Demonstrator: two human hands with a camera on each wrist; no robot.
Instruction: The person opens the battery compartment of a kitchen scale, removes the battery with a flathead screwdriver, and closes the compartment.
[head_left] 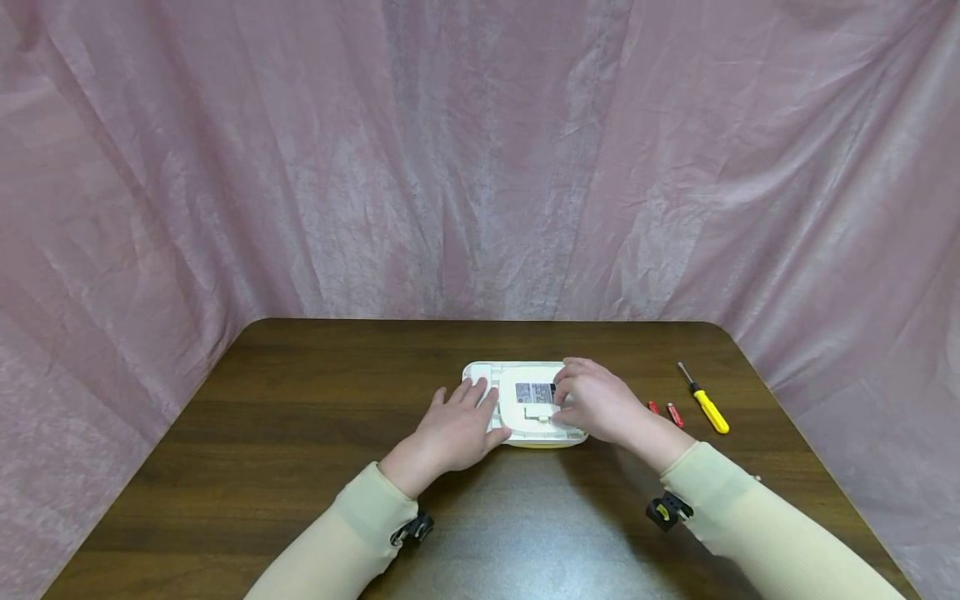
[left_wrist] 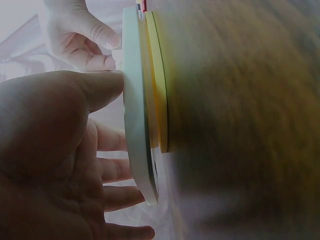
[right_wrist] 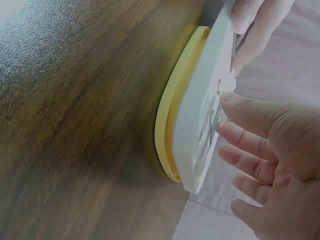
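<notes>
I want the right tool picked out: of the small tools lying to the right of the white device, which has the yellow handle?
The screwdriver farthest right, with a yellow handle; the two small pieces nearer the right hand are red.

Smooth white plastic device [head_left: 525,404] with a yellow plastic rim and a printed paper label [head_left: 534,392]. Dark wood-grain table [head_left: 300,417], slightly glossy. Crinkled pink cloth backdrop [head_left: 480,158], matt.

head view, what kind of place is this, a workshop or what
Probably a staged recording setup, not a workshop: a pink cloth backdrop drapes around a dark wooden table, which holds only a white device, a yellow screwdriver and the person's hands.
</notes>
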